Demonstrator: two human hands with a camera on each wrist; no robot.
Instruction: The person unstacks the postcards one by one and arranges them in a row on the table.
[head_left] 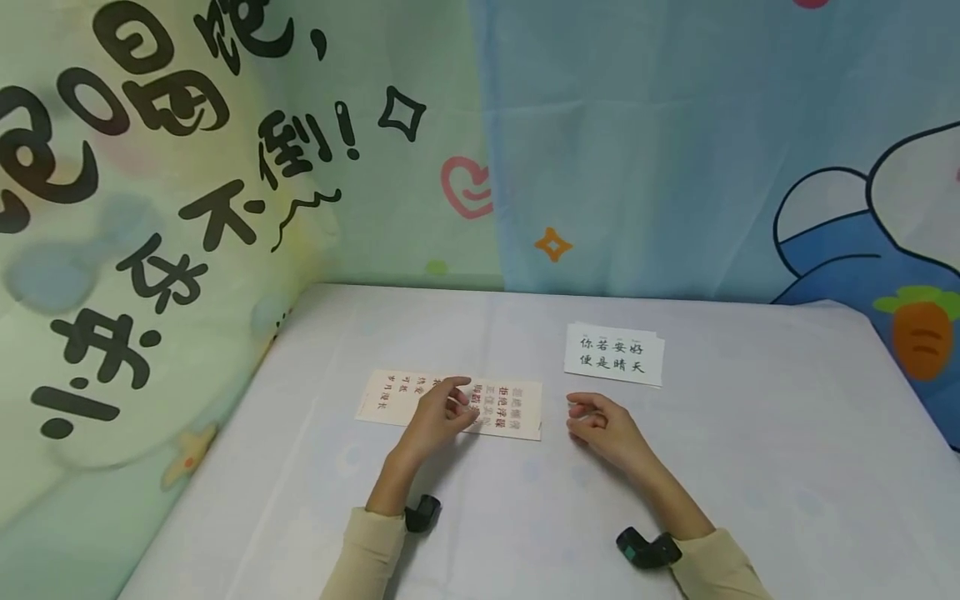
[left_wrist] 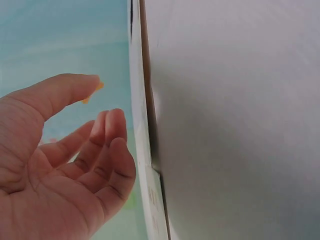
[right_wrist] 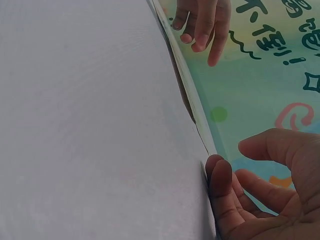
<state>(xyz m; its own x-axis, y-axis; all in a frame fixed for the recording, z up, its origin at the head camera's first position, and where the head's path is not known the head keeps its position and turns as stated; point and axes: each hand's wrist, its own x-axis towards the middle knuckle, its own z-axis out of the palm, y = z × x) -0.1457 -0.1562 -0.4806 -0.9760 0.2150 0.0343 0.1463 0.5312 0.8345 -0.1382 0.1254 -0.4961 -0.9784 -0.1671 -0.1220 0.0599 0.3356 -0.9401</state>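
My left hand (head_left: pixel 438 417) is held above two cream cards and partly hides them. Red characters show on the left card (head_left: pixel 384 398); the right card (head_left: pixel 517 410) has red and grey ones. In the left wrist view the thumb and loosely bent fingers (left_wrist: pixel 117 165) stand apart, with nothing between them. My right hand (head_left: pixel 609 429) is over the bare cloth, just below a white card (head_left: pixel 613 354) with two lines of dark characters. In the right wrist view its thumb and bent fingers (right_wrist: pixel 222 182) are likewise apart and hold nothing.
Another white card edge peeks out behind the upper right card. A white cloth (head_left: pixel 510 533) covers the table. Printed fabric (head_left: pixel 637 167) hangs along the back and left side. Each wrist wears a small black camera (head_left: pixel 648 550).
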